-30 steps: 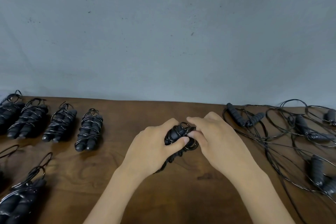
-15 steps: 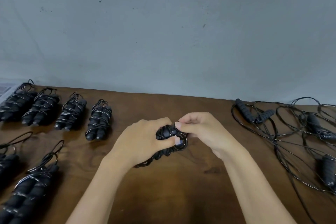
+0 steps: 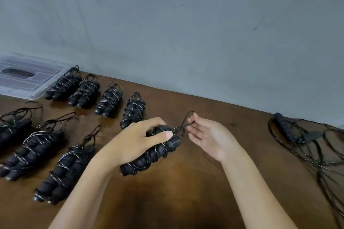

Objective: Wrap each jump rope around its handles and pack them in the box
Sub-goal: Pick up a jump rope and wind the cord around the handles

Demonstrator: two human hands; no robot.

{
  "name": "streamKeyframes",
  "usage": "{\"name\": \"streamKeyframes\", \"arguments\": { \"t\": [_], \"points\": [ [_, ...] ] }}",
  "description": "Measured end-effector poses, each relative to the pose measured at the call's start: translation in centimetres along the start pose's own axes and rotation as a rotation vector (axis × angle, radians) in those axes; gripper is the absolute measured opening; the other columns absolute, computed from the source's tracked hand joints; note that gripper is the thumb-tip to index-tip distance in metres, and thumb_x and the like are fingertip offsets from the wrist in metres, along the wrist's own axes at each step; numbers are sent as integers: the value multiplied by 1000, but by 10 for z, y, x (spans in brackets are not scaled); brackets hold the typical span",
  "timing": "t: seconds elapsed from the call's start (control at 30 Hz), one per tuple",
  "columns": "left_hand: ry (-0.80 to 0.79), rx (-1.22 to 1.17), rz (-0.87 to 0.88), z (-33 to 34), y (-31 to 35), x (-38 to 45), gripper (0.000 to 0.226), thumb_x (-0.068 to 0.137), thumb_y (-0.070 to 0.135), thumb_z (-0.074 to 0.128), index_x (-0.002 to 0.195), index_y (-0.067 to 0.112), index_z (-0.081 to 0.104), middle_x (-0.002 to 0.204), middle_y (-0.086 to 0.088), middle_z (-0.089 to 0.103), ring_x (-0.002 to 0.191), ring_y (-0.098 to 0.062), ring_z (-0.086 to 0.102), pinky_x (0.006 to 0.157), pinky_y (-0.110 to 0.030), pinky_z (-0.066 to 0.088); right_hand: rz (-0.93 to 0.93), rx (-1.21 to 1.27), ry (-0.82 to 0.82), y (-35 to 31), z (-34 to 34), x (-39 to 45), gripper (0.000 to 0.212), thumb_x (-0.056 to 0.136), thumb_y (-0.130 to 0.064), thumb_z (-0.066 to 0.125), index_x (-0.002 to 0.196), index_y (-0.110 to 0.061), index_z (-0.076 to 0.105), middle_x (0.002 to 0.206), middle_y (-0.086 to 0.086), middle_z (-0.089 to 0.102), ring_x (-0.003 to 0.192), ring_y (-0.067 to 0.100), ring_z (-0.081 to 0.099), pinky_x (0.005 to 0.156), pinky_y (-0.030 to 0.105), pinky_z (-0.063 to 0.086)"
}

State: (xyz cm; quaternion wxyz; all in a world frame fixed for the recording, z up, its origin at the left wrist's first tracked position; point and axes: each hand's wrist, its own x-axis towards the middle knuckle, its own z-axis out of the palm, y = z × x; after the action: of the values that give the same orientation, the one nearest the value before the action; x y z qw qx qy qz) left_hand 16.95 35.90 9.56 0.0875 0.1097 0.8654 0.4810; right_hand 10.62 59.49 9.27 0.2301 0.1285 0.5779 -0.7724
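Box: we see a clear plastic box [image 3: 28, 82] at the upper left of the frame, cut by the edge; its contents are hard to make out.
Surface: our brown wooden surface [image 3: 186, 191] carries seven wrapped bundles [image 3: 61, 169] at left and loose ropes [image 3: 307, 139] at right, below a grey wall [image 3: 186, 24].
Left grip: our left hand [image 3: 137, 141] curls round the wrapped jump rope [image 3: 149, 156] at centre.
Right grip: our right hand [image 3: 210, 137], fingers relaxed, hooks the rope's end loop [image 3: 187, 119].
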Motion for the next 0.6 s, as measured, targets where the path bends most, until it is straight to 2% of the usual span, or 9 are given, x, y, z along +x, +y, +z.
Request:
{"name": "streamKeyframes", "arguments": {
  "t": [0.07, 0.1, 0.17, 0.27, 0.33, 0.47, 0.6],
  "points": [
    [46, -42, -75, -2, -14, -11, 32, 100, 61, 54, 110, 33, 66, 82, 9, 70, 69, -2, 63, 75, -24, 47, 3, -61, -28, 11, 12, 9, 16, 97, -25, 68, 90, -15, 79, 100, 1, 75, 99, 18, 71, 87, 34, 54],
    [72, -61, -118, -3, -22, -16, 36, 98, 64, 52, 110, 34, 66, 83, 7, 70, 69, -2, 63, 75, -25, 47, 8, -94, -45, 17, 18, 13, 16, 98, -25, 67, 98, -14, 79, 105, 1, 76, 103, 19, 72, 88, 33, 55],
    [115, -79, -189, -2, -42, -27, 43, 93, 73, 47, 111, 37, 65, 95, 8, 74, 86, -5, 69, 87, -34, 51, 24, -170, -79, 31, 29, 19, 22, 99, -25, 66, 113, -12, 76, 113, 1, 77, 108, 19, 72, 89, 33, 56],
    [194, -120, -289, 5, -69, -44, 52, 89, 80, 42, 115, 39, 61, 103, 3, 75, 98, -18, 71, 97, -44, 53, 73, -269, -129, 53, 46, 25, 24, 101, -25, 63, 120, -13, 71, 113, -1, 77, 109, 18, 71, 93, 35, 57],
    [228, -117, -348, 12, -82, -55, 52, 89, 79, 41, 114, 38, 60, 102, 2, 74, 96, -19, 70, 96, -43, 53, 93, -318, -143, 68, 55, 28, 24, 103, -26, 60, 122, -14, 70, 114, -2, 77, 109, 18, 71, 94, 35, 57],
    [199, -49, -453, 23, -100, -70, 49, 89, 77, 40, 110, 37, 57, 94, -8, 72, 89, -24, 68, 88, -37, 52, 118, -355, -153, 93, 65, 32, 23, 104, -24, 58, 121, -14, 70, 111, -1, 78, 106, 18, 73, 90, 34, 58],
    [242, 8, -510, 28, -112, -73, 64, 87, 77, 36, 124, 32, 62, 112, 3, 56, 113, -20, 56, 104, -35, 42, 126, -388, -140, 104, 66, 34, 22, 105, -21, 56, 118, -15, 72, 109, -1, 78, 103, 17, 74, 89, 34, 58]
  ]
}}
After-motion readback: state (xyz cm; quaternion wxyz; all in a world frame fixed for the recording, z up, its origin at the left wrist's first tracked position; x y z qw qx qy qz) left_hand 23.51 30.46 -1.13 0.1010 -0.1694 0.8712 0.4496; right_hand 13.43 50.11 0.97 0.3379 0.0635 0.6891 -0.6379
